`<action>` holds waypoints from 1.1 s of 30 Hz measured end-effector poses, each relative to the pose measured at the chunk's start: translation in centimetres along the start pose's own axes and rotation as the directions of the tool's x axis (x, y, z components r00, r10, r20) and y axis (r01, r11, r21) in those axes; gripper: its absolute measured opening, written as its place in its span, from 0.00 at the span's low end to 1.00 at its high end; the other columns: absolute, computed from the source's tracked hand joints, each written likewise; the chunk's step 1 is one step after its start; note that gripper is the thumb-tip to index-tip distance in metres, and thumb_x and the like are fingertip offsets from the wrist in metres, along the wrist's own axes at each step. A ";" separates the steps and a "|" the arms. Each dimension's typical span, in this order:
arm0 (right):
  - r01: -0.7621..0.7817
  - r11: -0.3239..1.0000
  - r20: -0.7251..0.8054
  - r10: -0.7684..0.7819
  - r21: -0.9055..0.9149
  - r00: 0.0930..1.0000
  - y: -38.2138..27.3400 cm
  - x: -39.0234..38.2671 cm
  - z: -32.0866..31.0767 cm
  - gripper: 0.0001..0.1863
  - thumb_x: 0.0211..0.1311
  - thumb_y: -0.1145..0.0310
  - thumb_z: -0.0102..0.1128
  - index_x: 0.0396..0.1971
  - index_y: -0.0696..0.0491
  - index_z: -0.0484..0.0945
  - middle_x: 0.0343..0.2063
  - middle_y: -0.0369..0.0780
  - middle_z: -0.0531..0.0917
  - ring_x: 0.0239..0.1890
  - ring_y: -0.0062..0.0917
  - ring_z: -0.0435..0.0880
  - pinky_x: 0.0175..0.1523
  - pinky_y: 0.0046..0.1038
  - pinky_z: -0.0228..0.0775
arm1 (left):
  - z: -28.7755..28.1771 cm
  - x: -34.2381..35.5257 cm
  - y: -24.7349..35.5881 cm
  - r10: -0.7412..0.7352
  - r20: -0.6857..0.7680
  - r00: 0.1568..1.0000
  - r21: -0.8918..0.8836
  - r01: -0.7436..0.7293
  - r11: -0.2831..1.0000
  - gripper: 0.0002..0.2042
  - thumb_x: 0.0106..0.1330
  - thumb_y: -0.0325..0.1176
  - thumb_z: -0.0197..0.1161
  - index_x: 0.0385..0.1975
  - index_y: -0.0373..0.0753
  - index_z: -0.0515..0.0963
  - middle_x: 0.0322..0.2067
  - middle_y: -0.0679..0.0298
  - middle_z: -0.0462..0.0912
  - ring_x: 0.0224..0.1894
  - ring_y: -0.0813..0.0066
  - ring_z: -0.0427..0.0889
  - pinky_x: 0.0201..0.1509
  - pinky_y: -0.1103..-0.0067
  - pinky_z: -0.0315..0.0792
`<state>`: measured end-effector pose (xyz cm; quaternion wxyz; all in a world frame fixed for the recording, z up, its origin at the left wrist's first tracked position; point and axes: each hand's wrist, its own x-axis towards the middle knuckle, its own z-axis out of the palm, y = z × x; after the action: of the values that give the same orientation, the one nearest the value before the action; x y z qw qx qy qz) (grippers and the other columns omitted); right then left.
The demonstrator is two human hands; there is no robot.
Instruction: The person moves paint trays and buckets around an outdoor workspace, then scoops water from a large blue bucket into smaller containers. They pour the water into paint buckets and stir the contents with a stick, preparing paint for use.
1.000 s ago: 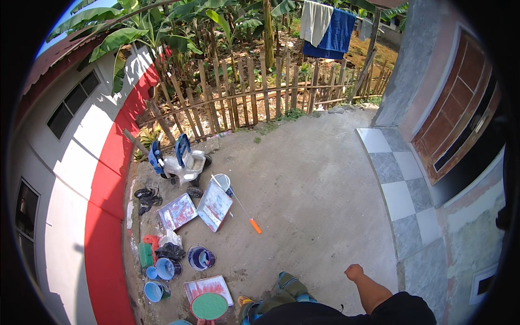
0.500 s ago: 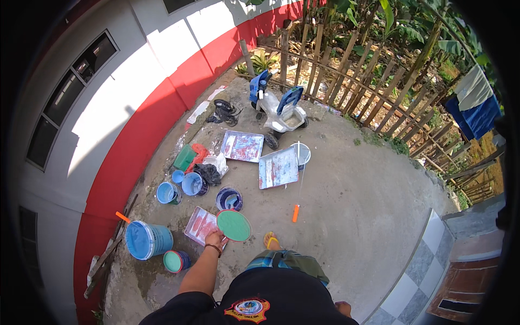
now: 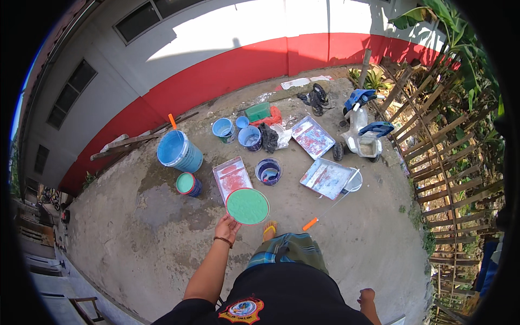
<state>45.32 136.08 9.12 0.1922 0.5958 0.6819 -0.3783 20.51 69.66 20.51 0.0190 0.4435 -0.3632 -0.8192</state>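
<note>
My left hand (image 3: 227, 228) holds a round paint-bucket lid (image 3: 247, 206) by its near left edge, with fingers wrapped round the red rim. Green paint covers the lid's upturned face. Below and beyond it lies a paint tray (image 3: 232, 176) smeared red and white, partly hidden by the lid. An open bucket of green paint (image 3: 187, 184) with a red rim stands to the left. Low at the right, my right hand (image 3: 366, 295) hangs beside my body, its fingers curled and nothing visible in them.
A large blue paint bucket (image 3: 181, 153) stands at left, an orange handle behind it. Beyond are smaller buckets (image 3: 249, 138), a dark bucket (image 3: 268, 172) and a green box (image 3: 258, 111). Two trays (image 3: 327, 179), an orange-handled roller (image 3: 310, 223), a toy motorbike (image 3: 362, 130) and a bamboo fence (image 3: 449, 179) lie rightward.
The view has turned left, so the buckets, trays and fence appear shifted right. My left hand has raised the lid closer. More of my right hand shows.
</note>
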 end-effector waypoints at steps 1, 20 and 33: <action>0.129 0.991 -0.020 -0.129 -0.022 0.991 -4.3 0.9 -1.0 0.03 0.52 0.75 0.56 0.28 0.57 0.77 0.18 0.41 0.78 0.21 0.30 0.80 0.18 0.35 0.73 | -1.3 -1.4 -0.1 0.026 -0.028 0.999 -0.048 -0.028 0.998 0.15 0.67 0.23 0.52 0.53 0.40 0.69 0.46 0.64 0.77 0.47 0.68 0.78 0.57 0.63 0.73; 0.940 0.317 0.782 -0.551 -0.125 0.290 -35.9 -26.4 43.3 0.10 0.52 0.61 0.62 0.30 0.50 0.84 0.28 0.42 0.85 0.32 0.34 0.84 0.40 0.33 0.75 | -22.8 -10.4 7.0 0.273 -0.375 0.886 -0.357 -0.409 0.840 0.18 0.65 0.27 0.58 0.56 0.41 0.69 0.49 0.63 0.78 0.49 0.69 0.79 0.58 0.68 0.74; 0.941 0.193 0.657 -0.676 -0.279 0.334 -36.7 -25.7 44.6 0.12 0.53 0.63 0.54 0.31 0.52 0.84 0.34 0.46 0.85 0.38 0.43 0.83 0.47 0.39 0.75 | -25.3 -5.8 11.3 0.308 -0.298 0.903 -0.296 -0.394 0.870 0.21 0.64 0.26 0.60 0.57 0.37 0.68 0.50 0.58 0.79 0.50 0.68 0.80 0.54 0.72 0.77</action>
<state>7.26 85.59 9.49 0.2719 -0.0637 0.9188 -0.2790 39.47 48.77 22.94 0.2909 0.4554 -0.2820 -0.7928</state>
